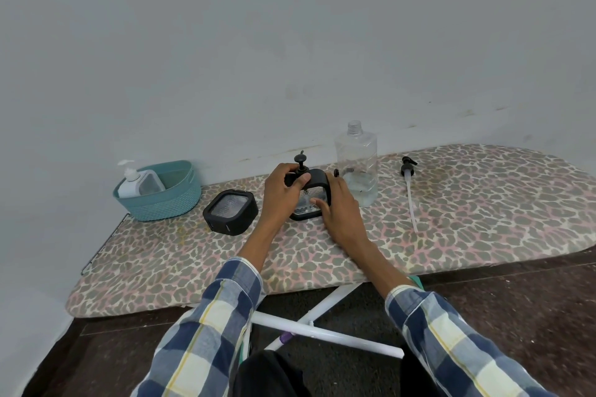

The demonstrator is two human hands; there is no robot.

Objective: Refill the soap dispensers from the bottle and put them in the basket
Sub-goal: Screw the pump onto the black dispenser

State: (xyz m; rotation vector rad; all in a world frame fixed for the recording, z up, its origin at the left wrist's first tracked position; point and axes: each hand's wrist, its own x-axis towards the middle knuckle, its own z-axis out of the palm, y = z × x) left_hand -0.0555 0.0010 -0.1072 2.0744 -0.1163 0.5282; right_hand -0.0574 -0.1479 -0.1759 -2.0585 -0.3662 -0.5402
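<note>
Plaid sleeves (219, 325) reach up from the bottom edge toward a leopard-print ironing board (167, 264) that serves as the worktop, its white legs (322, 332) crossing over the dark floor below. At the centre of the board both hands work on a black-framed soap dispenser (314, 200): the left hand (282, 195) is closed on its black pump top (301, 169), fingers wrapped over the collar, while the right hand (340, 208) is clamped against the dispenser's right side, thumb across the clear front. Just beside it at 3 o'clock stands the clear refill bottle (356, 164), uncapped, upright, with a little liquid at its bottom. Further toward 3 o'clock the bottle's black pump (408, 184) lies flat, its long tube pointing at the near edge. At 9 o'clock of the hands a second black dispenser (230, 211) sits with no pump in it, and beyond it, near the board's left end, a teal basket (175, 203) holds a white pump dispenser (137, 182) leaning against its wall.
</note>
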